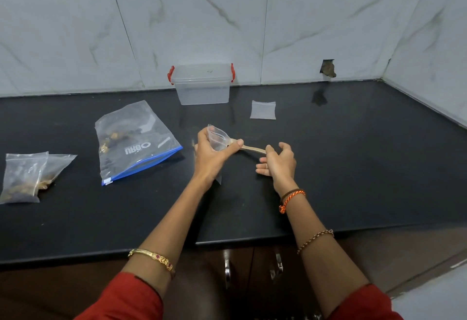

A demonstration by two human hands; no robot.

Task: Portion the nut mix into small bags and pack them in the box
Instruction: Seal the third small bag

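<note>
2 hands (pixel 214 150) (pixel 278 163) hold small bag (pixel 217 137), spoon (pixel 252 148).

A glossy black countertop (pixel 353 168) meets white marble-veined wall tiles (pixel 303 29), with dark cabinet doors (pixel 252 269) below.

Person, two bare forearms, red sleeves (pixel 126 299) pushed up near the elbows. Left arm: gold bangle (pixel 151 257) set with small red stones. Right arm: orange braided thread (pixel 290 199) beside a dark band at the wrist, beaded chain bracelet (pixel 316 240) further up.
</note>
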